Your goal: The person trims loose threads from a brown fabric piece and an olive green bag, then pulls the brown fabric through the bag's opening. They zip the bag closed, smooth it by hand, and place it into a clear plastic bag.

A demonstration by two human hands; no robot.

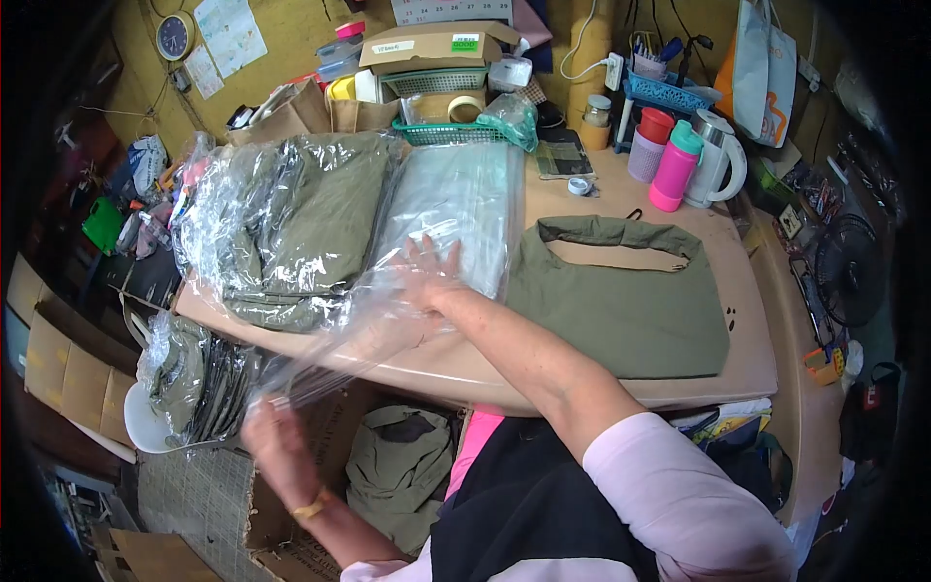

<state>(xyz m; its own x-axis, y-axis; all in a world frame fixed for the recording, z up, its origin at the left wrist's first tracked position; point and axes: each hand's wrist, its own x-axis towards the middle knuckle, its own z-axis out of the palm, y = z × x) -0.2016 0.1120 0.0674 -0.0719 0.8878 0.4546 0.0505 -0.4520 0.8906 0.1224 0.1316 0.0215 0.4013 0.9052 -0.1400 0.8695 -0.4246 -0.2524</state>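
Note:
My left hand, a little blurred, is closed on one end of a clear plastic bag at the table's front edge. From there the bag stretches up to my right hand. That hand lies with fingers spread at the lower part of a stack of flat clear plastic bags. To the right, an olive-green cloth piece with a wide curved opening at its top is spread flat. Left of the stack sits a pile of olive cloth pieces in clear plastic.
Green baskets and a cardboard box stand at the back. A pink bottle and a kettle are at the back right. Below the table are a carton with olive cloth and a white tub.

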